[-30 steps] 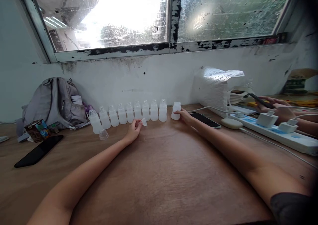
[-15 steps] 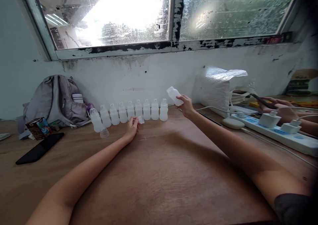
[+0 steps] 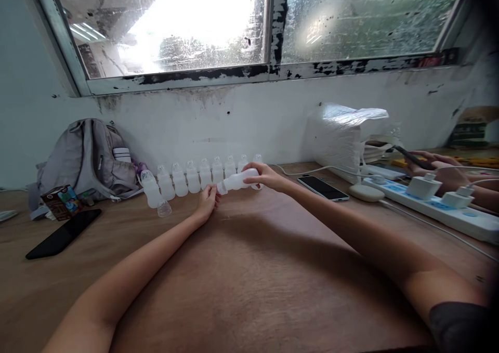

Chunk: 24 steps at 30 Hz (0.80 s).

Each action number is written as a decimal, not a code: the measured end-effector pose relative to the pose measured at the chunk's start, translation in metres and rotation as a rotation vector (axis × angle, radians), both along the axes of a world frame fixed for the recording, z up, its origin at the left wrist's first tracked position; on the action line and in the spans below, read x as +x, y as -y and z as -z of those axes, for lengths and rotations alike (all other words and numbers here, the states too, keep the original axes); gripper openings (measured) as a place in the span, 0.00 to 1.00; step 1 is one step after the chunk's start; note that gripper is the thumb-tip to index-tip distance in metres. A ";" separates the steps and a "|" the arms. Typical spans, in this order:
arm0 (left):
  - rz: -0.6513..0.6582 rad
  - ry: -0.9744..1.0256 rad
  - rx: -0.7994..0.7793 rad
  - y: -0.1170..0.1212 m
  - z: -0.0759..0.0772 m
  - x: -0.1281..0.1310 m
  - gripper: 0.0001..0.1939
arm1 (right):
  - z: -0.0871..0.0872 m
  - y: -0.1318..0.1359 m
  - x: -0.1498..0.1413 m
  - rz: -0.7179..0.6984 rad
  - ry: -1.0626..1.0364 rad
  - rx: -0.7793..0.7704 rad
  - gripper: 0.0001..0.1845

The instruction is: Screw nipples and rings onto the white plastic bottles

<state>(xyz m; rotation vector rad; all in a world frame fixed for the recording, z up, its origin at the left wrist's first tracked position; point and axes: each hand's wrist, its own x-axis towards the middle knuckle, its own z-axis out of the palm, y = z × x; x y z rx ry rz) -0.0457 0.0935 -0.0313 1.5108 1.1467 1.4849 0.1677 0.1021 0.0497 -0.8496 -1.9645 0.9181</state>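
Observation:
My right hand (image 3: 265, 176) is closed round the base end of a white frosted baby bottle (image 3: 238, 180), held nearly level with its neck to the left. My left hand (image 3: 208, 203) pinches a small clear cap (image 3: 221, 188) right at the bottle's mouth. Whether the two are joined, I cannot tell. Just behind, a row of frosted baby bottles (image 3: 192, 179) with clear domed tops stands on the wooden table. The right end of that row is partly hidden by the held bottle and my right hand. Another clear domed cap (image 3: 164, 209) rests before the leftmost, tilted bottle (image 3: 151, 189).
To the left are a grey backpack (image 3: 88, 155), a small carton (image 3: 60, 202) and a black phone (image 3: 64, 233). Another phone (image 3: 323, 186) lies right, near a white power strip (image 3: 436, 205) with cables. Another person's hands (image 3: 432, 163) hold a dark device at far right.
My right hand has brought the bottle down and left, tipping it level, so its neck meets the cap in my left hand. The left hand has hardly moved. The right-hand phone is now uncovered.

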 end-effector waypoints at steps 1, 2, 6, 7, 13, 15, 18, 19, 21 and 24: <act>0.002 -0.001 0.001 0.000 0.000 0.000 0.11 | 0.001 0.000 -0.001 0.001 0.006 0.006 0.17; 0.005 -0.002 0.003 0.001 0.000 0.000 0.11 | 0.002 0.000 -0.002 0.004 0.014 0.013 0.17; 0.016 -0.014 0.012 0.003 -0.002 0.001 0.11 | 0.006 -0.003 -0.004 0.026 0.051 0.047 0.17; 0.018 -0.018 0.016 0.004 -0.002 0.001 0.11 | 0.007 -0.003 -0.004 0.032 0.060 0.054 0.17; 0.032 -0.036 0.045 0.006 -0.004 0.001 0.12 | 0.006 -0.001 -0.004 0.041 0.102 0.063 0.16; 0.039 -0.045 0.055 0.007 -0.003 0.001 0.12 | 0.005 0.000 -0.004 0.042 0.108 0.058 0.16; 0.047 -0.057 0.069 0.008 -0.003 0.000 0.12 | 0.004 0.001 -0.005 0.048 0.112 0.044 0.16; 0.048 -0.060 0.073 0.008 -0.003 0.000 0.12 | 0.004 0.001 -0.005 0.049 0.110 0.040 0.16; 0.049 -0.064 0.081 0.007 -0.002 0.000 0.13 | 0.004 0.002 -0.005 0.048 0.102 0.029 0.16; 0.055 -0.069 0.094 0.007 -0.003 0.000 0.12 | 0.004 0.001 -0.005 0.040 0.066 -0.007 0.16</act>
